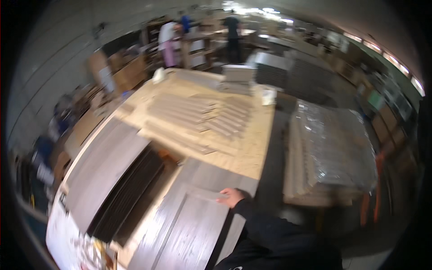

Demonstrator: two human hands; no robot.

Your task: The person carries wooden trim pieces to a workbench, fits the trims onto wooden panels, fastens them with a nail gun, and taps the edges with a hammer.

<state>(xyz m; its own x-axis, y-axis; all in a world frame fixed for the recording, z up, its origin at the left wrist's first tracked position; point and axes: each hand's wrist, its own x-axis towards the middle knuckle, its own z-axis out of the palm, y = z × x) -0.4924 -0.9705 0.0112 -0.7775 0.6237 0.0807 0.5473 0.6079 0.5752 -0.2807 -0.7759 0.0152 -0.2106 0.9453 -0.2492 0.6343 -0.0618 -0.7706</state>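
My right hand (230, 198) reaches in from the lower right in a black sleeve. Its fingers are bent over the far right corner of a grey wood-grain framed panel (195, 225), which looks like a cabinet door. Under and beyond it lies another grey panel (204, 173), on the near part of the plywood worktable (249, 159). To the left rises a stack of panels (105, 166) with a grey top face and dark edges. My left hand is out of the picture. Motion blurs some detail.
Thin wood strips (189, 112) are spread over the table's middle. Right of the table stands a pallet-like stack wrapped in clear plastic (330, 148). Cardboard boxes (128, 74) line the left wall. Several people (232, 36) stand at the back, near more stacked panels (270, 67).
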